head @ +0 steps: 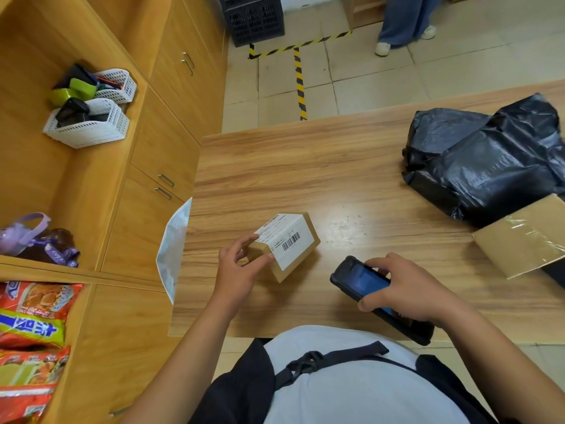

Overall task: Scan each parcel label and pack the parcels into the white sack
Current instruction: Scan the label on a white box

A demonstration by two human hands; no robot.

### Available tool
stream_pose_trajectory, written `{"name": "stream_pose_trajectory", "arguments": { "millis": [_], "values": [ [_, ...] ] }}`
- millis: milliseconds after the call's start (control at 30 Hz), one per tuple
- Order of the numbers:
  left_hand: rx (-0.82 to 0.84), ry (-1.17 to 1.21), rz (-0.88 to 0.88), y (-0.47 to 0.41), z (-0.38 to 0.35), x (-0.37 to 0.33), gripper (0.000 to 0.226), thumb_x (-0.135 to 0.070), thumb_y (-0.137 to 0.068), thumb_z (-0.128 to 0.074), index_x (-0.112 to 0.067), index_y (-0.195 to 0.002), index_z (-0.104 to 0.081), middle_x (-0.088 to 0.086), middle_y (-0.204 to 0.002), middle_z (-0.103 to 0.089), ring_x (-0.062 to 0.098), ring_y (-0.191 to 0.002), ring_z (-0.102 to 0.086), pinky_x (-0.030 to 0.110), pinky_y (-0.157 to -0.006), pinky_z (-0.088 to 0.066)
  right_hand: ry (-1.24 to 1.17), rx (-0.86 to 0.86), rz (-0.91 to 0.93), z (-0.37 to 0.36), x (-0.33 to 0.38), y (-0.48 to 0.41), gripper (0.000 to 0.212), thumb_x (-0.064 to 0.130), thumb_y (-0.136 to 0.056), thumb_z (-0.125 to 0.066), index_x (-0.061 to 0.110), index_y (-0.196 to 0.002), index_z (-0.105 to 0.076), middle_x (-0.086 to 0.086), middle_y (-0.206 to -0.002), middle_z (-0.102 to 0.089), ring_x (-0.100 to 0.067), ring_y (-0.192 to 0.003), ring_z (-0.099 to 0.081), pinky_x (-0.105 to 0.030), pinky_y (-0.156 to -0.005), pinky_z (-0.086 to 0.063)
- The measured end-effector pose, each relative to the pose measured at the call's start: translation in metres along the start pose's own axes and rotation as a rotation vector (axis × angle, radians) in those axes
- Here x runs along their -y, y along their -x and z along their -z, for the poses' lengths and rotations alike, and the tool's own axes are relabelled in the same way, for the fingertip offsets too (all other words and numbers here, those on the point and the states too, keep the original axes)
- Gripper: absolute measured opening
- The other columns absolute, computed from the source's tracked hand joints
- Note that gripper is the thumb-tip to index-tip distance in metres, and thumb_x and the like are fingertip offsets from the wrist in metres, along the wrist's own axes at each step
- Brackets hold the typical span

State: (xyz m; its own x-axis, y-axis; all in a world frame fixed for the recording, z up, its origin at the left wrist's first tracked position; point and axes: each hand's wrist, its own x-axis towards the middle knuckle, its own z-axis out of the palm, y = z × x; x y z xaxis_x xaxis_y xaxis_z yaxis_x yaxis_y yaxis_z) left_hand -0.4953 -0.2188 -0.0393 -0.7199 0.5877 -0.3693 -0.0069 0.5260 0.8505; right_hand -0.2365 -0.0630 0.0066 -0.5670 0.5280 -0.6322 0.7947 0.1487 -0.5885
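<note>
Brown box, white barcode-striped label, black bags, seemingly blue-black scanner

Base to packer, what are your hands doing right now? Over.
Left hand grips small brown cardboard parcel, white label up. Right hand holds black handheld scanner. White plastic sack at wooden table's left edge; path clear.

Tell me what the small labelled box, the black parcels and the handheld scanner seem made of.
The small brown box gripped by the left hand looks like matte cardboard: dull tan faces, crisp edges. The black crinkled parcels seem wrapped in thin glossy plastic film, given creases and highlights. The black handheld scanner in the right hand appears hard plastic, perhaps rubberised; unclear.
</note>
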Motion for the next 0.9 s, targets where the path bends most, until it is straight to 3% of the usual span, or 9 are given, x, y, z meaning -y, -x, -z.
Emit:
{"name": "stream_pose_trajectory", "arguments": {
  "millis": [100, 200, 300, 367, 433, 533, 600, 767, 900],
  "values": [
    [-0.019, 0.027, 0.014, -0.005, 0.013, 0.005, 0.045, -0.026, -0.076, -0.083, -0.041, -0.115, -0.066, -0.006, -0.133, -0.042, 0.012, -0.124, -0.050, 0.023, -0.085, -0.047, -0.053, 0.008, 0.006, -0.007, 0.013, -0.002, 0.055, 0.040, -0.063, -0.086, 0.028, -0.110, -0.060, 0.008, -0.102, -0.054, -0.017, -0.084, -0.062, -0.043, -0.073, -0.060],
    [-0.062, 0.045, 0.035, -0.011, 0.032, 0.014, 0.049, -0.036, -0.068, -0.084, -0.044, -0.113, -0.066, -0.004, -0.134, -0.045, 0.011, -0.121, -0.054, 0.036, -0.097, -0.051, -0.141, 0.027, 0.018, -0.016, 0.027, -0.006, 0.051, 0.033, -0.070, -0.085, 0.038, -0.106, -0.050, 0.010, -0.100, -0.055, -0.016, -0.088, -0.063, -0.040, -0.075, -0.058],
    [-0.085, 0.063, 0.055, -0.020, 0.055, 0.022, 0.055, -0.048, -0.061, -0.083, -0.049, -0.112, -0.065, 0.000, -0.133, -0.051, 0.013, -0.119, -0.056, 0.042, -0.101, -0.051, -0.191, 0.009, 0.025, -0.027, 0.041, -0.011, 0.053, 0.030, -0.071, -0.085, 0.037, -0.108, -0.048, 0.012, -0.097, -0.056, -0.009, -0.081, -0.060, -0.028, -0.068, -0.053],
    [-0.116, 0.099, 0.055, -0.025, 0.073, 0.026, 0.053, -0.049, -0.060, -0.082, -0.049, -0.109, -0.065, 0.000, -0.131, -0.053, 0.014, -0.115, -0.059, 0.038, -0.096, -0.052, -0.232, -0.010, 0.015, -0.035, 0.052, -0.014, 0.054, 0.028, -0.072, -0.085, 0.036, -0.110, -0.048, 0.015, -0.099, -0.053, -0.006, -0.079, -0.056, -0.023, -0.062, -0.049],
    [-0.159, 0.147, 0.053, -0.031, 0.090, 0.028, 0.050, -0.047, -0.062, -0.080, -0.047, -0.109, -0.065, -0.003, -0.128, -0.055, 0.013, -0.111, -0.061, 0.034, -0.093, -0.053, -0.270, -0.042, 0.001, -0.043, 0.063, -0.018, 0.055, 0.029, -0.072, -0.085, 0.038, -0.112, -0.049, 0.016, -0.102, -0.051, -0.008, -0.083, -0.058, -0.025, -0.062, -0.049],
    [-0.235, 0.255, 0.070, -0.044, 0.117, 0.032, 0.048, -0.037, -0.069, -0.081, -0.043, -0.113, -0.063, -0.007, -0.122, -0.059, 0.014, -0.110, -0.062, 0.040, -0.097, -0.053, -0.325, -0.075, -0.008, -0.051, 0.082, -0.025, 0.051, 0.029, -0.071, -0.085, 0.037, -0.112, -0.056, 0.008, -0.106, -0.058, -0.015, -0.086, -0.064, -0.030, -0.063, -0.052],
    [-0.293, 0.349, 0.093, -0.054, 0.135, 0.036, 0.056, -0.036, -0.067, -0.083, -0.040, -0.119, -0.059, -0.003, -0.125, -0.059, 0.016, -0.113, -0.063, 0.042, -0.099, -0.053, -0.328, -0.087, -0.005, -0.055, 0.096, -0.030, 0.049, 0.030, -0.071, -0.085, 0.039, -0.109, -0.056, 0.005, -0.107, -0.060, -0.016, -0.086, -0.065, -0.028, -0.061, -0.051],
    [-0.396, 0.530, 0.112, -0.076, 0.179, 0.051, 0.055, -0.018, -0.084, -0.076, -0.026, -0.133, -0.051, 0.011, -0.132, -0.057, 0.012, -0.101, -0.066, 0.027, -0.080, -0.054, -0.273, -0.133, -0.003, -0.068, 0.137, -0.040, 0.076, 0.037, -0.068, -0.087, 0.027, -0.135, -0.052, 0.005, -0.113, -0.060, -0.014, -0.086, -0.066, -0.027, -0.059, -0.052],
    [-0.424, 0.570, 0.168, -0.090, 0.208, 0.069, 0.053, -0.018, -0.087, -0.072, -0.023, -0.135, -0.049, 0.012, -0.130, -0.061, 0.009, -0.099, -0.065, 0.030, -0.087, -0.054, -0.304, -0.166, 0.034, -0.082, 0.171, -0.041, 0.074, 0.032, -0.070, -0.086, 0.025, -0.136, -0.053, 0.004, -0.112, -0.060, -0.015, -0.089, -0.065, -0.032, -0.064, -0.056]
  ]
}}
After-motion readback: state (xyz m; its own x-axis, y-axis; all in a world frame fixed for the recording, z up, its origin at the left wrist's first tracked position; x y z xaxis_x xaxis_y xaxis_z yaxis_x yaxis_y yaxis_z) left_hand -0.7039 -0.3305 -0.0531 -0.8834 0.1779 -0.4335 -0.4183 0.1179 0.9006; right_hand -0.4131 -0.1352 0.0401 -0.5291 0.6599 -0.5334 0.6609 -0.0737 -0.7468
